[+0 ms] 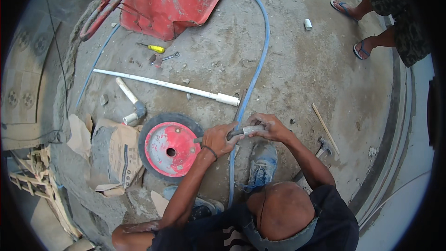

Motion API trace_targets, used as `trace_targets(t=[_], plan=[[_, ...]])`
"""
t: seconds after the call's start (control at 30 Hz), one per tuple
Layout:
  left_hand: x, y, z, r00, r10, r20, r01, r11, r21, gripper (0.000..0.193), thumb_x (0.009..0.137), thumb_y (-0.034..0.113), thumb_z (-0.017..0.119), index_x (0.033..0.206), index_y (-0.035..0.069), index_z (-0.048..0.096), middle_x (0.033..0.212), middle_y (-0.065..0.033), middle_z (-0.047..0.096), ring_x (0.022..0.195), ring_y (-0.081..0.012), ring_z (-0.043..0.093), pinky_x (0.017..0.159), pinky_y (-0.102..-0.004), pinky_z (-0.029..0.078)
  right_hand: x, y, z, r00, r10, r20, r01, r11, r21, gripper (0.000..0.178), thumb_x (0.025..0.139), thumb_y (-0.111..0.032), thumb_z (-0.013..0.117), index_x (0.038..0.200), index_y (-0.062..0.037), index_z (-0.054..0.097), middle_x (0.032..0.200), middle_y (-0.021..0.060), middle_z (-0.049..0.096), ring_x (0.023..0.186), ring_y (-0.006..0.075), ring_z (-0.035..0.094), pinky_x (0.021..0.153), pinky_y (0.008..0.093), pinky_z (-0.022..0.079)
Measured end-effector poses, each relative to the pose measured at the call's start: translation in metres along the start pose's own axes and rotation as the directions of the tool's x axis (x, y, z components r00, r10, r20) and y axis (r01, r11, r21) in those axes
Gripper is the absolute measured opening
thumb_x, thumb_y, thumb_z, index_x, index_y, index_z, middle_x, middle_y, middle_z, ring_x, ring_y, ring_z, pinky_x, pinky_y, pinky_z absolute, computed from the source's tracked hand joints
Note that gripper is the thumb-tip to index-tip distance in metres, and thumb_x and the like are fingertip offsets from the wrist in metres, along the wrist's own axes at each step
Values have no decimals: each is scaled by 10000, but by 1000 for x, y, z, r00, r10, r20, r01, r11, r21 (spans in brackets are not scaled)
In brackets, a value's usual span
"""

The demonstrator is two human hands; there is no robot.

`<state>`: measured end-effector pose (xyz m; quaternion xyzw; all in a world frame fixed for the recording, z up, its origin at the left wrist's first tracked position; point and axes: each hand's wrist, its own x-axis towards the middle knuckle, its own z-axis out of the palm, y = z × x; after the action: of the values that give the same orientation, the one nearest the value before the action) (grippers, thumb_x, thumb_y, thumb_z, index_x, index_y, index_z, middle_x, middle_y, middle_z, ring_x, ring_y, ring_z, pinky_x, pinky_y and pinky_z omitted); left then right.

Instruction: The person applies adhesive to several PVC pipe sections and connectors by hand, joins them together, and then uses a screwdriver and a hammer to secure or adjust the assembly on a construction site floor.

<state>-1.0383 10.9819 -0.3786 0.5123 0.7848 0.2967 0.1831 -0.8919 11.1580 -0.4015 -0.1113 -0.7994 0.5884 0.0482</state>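
Observation:
My left hand is closed around a dark grey rod, whose other end sticks out past the hand over the wheel. My right hand grips a short, dirty white pipe piece in line with the rod. The two meet between my hands; whether one sits inside the other I cannot tell. Just left of my left hand lies a red wheel with a black tyre. A blue hose runs under my hands. Beyond them lies a long white pipe with a wider end.
Farther off are a yellow-handled screwdriver, a spanner and a red metal wheelbarrow tray. Left lie an elbow-jointed pipe and a torn paper sack. Right are a hammer and a wooden stick. Someone in flip-flops stands far right.

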Motion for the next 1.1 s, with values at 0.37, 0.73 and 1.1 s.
trace_targets(t=[0.37, 0.73, 1.1], plan=[[-12, -4, -4, 988, 2, 157, -34, 979, 203, 386, 746, 435, 682, 1101, 284, 666, 632, -69, 581, 554, -243, 583, 492, -369, 449, 14, -14, -1, 968, 221, 117, -236, 963, 134, 373, 617, -224, 841, 834, -33, 606, 728, 60, 625, 690, 151, 591, 638, 287, 462], [4, -6, -5, 996, 3, 85, -21, 977, 213, 353, 772, 451, 647, 1085, 291, 673, 633, -65, 575, 559, -254, 588, 488, -377, 447, 25, 7, -17, 968, 185, 173, -203, 975, 94, 447, 593, -244, 854, 912, -40, 618, 825, 65, 637, 790, 166, 609, 734, 300, 477], [-5, -25, -1, 970, -212, 116, 208, 977, 43, 370, 801, 499, 597, 1098, 288, 661, 866, -131, 661, 791, -319, 634, 672, -369, 497, 15, 36, -35, 930, 363, -59, -350, 923, 163, 391, 734, -307, 760, 1010, -54, 646, 891, 66, 645, 814, 165, 604, 748, 311, 471]])
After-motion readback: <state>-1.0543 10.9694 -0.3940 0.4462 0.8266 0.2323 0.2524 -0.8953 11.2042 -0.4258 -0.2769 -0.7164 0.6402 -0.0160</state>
